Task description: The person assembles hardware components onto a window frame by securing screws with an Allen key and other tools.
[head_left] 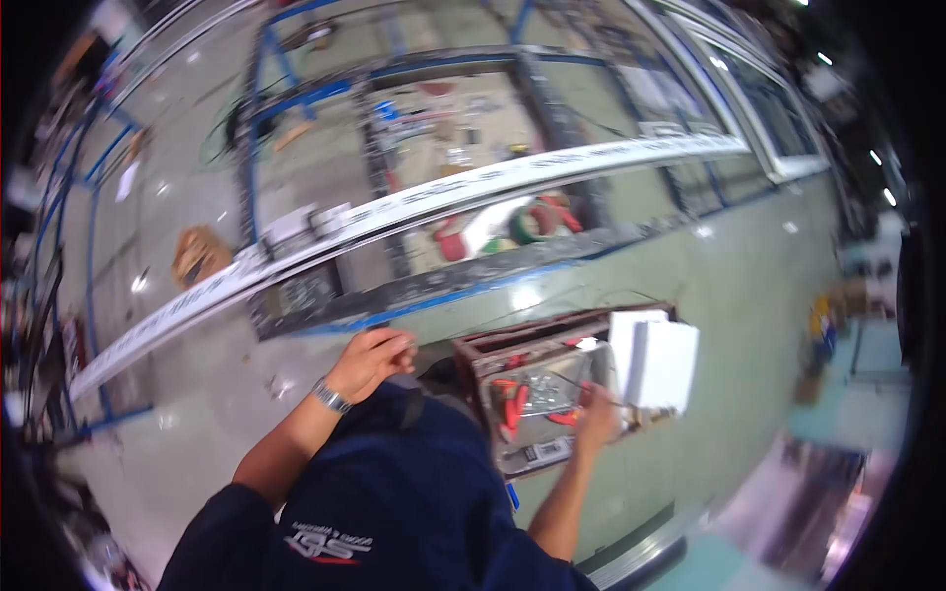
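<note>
My left hand (372, 362), with a metal watch (331, 396) on its wrist, is raised just in front of the workbench edge. Its fingers are curled together, and whatever they may hold is too small to make out. Over the right side of an open toolbox (473, 369) is my right hand (597, 419), blurred, its fingers pointing down among the contents. Near it lie red-handled pliers (512, 409), a clear bag of small metal parts (547, 394) and white papers (660, 362).
A long white profile (443, 189) lies diagonally across a blue-framed workbench (394, 303). Tape rolls (533, 225) sit on a lower surface behind it. A brown paper bag (200, 258) stands at the left. Another framed piece (769, 98) is at the upper right.
</note>
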`<state>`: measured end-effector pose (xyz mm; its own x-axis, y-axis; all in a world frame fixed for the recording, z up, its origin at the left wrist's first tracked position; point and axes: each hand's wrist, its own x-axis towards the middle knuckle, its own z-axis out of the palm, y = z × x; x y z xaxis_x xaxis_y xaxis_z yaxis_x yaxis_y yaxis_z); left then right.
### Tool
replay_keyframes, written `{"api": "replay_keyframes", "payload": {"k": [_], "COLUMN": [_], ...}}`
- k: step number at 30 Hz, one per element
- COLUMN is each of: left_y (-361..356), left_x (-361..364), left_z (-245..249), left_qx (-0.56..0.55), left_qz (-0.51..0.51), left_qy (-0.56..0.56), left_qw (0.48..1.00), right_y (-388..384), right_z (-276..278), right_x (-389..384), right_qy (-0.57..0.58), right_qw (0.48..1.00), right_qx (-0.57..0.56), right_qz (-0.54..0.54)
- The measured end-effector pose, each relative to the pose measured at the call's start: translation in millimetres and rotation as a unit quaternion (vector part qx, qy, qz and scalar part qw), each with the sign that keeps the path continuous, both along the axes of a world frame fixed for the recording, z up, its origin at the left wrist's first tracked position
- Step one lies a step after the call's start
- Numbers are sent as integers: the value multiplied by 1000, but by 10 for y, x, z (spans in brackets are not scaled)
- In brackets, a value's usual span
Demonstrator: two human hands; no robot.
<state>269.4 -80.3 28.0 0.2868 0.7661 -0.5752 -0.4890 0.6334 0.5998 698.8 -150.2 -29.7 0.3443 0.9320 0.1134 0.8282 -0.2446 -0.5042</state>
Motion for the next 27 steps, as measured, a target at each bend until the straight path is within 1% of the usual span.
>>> {"api": "replay_keyframes", "payload": {"k": [1,2,3,4,6,8,9,12,16,19,20,21,22,24,25,27], "left_y": [48,70,91,111,128,127,129,107,65,27,11,-14,-33,-67,-76,-76], "left_x": [98,184,264,322,393,446,471,498,464,421,427,421,415,427,433,500], "left_z": [19,71,97,123,158,180,234,253,214,160,143,103,67,18,11,21], "left_qx": [4,8,14,19,25,28,28,43,52,45,42,34,27,23,23,32], "left_qz": [-16,-31,-40,-44,-45,-38,-43,-60,-56,-70,-60,-64,-67,-105,-122,-157], "left_qy": [17,36,27,20,-1,-35,-32,-15,1,17,26,26,25,27,28,16], "left_qw": [1000,999,999,999,999,998,998,997,997,996,997,997,997,994,992,987], "right_y": [169,192,212,172,166,185,183,157,134,92,90,68,39,13,9,0], "right_z": [558,705,857,909,946,967,975,957,944,966,953,915,906,957,990,957], "right_x": [-534,-823,-1110,-1356,-1537,-1577,-1572,-1505,-1479,-1457,-1428,-1428,-1411,-1389,-1372,-1398], "right_qy": [289,337,386,587,666,623,601,585,629,624,618,600,596,588,538,489], "right_qw": [957,939,916,801,730,757,768,770,746,751,755,769,771,774,802,825], "right_qx": [-33,-33,-36,10,-20,-7,-5,0,-4,16,30,34,23,2,14,74], "right_qz": [1,52,100,116,152,198,221,254,217,215,219,218,221,235,259,273]}}
